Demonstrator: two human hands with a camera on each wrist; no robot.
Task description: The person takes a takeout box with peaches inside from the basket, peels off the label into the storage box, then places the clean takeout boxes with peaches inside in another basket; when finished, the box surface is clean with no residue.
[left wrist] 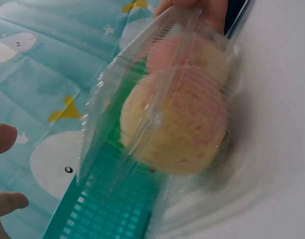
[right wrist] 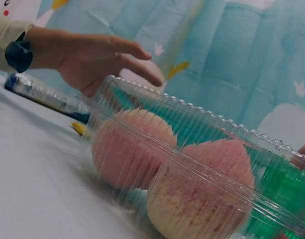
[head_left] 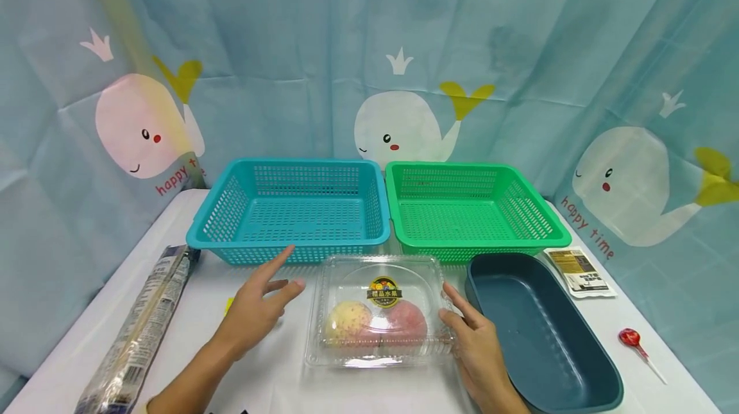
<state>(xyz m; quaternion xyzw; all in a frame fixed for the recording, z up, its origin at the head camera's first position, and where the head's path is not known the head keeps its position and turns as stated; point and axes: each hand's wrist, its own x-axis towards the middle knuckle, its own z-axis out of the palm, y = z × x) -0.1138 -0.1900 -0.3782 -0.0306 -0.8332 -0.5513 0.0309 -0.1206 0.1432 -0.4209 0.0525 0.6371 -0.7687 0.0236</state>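
A clear plastic clamshell box (head_left: 346,273) with a round fruit label on its lid holds two peaches, a yellowish-pink peach (head_left: 348,319) on the left and a pinker peach (head_left: 407,321) on the right. My right hand (head_left: 482,350) grips the box by its right edge, thumb and fingers at the rim. The left hand (head_left: 260,301) hangs open to the left of the box, fingers spread, holding nothing. In the right wrist view the lid is down over both peaches (right wrist: 137,149), and the left hand (right wrist: 95,57) shows beyond the box's far end.
Behind the box stand a blue basket (head_left: 288,250) and a green basket (head_left: 479,250), side by side. A dark blue tub (head_left: 554,337) is close by the right hand. Further right lie a small packet (head_left: 580,273) and a red lollipop (head_left: 630,338). A long wrapped package (head_left: 141,330) lies left.
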